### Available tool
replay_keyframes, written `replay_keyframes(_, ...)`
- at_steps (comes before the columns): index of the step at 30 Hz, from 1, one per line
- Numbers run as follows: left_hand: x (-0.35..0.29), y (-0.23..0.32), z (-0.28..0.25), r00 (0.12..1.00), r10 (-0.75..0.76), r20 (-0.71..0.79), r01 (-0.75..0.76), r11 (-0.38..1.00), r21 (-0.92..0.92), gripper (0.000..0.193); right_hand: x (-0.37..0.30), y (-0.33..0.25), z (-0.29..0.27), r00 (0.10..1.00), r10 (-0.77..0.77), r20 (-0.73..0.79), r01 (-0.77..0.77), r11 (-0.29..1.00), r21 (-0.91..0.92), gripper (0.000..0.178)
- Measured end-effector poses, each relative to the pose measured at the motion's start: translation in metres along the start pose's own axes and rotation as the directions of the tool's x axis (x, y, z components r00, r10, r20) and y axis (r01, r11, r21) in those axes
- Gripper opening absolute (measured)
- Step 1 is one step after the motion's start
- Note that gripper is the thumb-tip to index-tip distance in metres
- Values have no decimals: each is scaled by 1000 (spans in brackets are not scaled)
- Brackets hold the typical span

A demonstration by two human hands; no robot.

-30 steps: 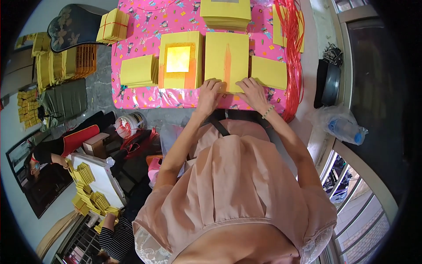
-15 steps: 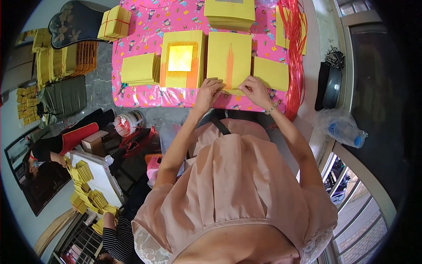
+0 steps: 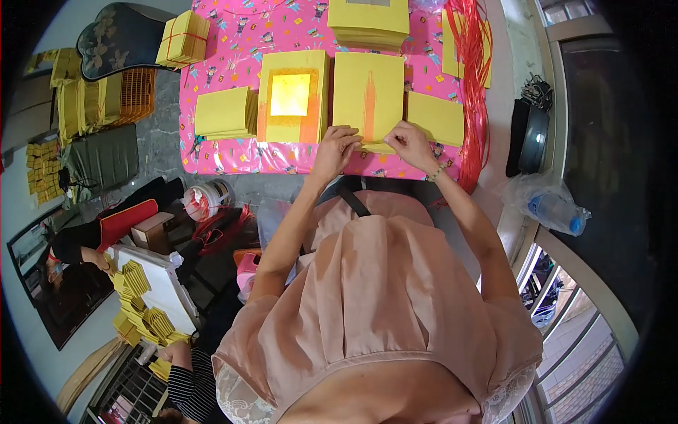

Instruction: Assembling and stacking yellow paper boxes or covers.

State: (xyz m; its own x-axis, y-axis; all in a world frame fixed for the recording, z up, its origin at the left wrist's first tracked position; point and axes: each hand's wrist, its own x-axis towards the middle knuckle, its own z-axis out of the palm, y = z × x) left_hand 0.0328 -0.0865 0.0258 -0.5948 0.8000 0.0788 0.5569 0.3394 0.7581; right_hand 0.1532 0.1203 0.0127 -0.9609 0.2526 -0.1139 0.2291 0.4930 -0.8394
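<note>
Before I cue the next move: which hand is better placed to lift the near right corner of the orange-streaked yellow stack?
The right hand, I'd judge: its curled fingers sit at that corner of the yellow stack. The left hand is over by the near left corner.

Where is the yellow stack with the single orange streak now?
In the head view, the streaked stack lies on the pink tablecloth, right of the gold-square stack, with the left hand and right hand at its near edge.
</note>
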Motion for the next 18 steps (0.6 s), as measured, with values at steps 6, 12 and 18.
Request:
replay_keyframes(6, 2, 0, -1, 1000, 16, -7, -16, 1000, 11, 14, 1, -2, 0, 999, 33, 3, -33, 999, 7, 20)
replay_keyframes(12, 10, 10, -6, 1000, 16, 5, -16, 999, 35, 12, -3, -17, -7, 975, -212, -65, 199, 965, -172, 18)
replay_keyframes(18, 26, 21, -13, 994, -29, 105, 3, 970, 243, 10, -1, -20, -14, 937, -348, 11, 322, 853, -411, 16)
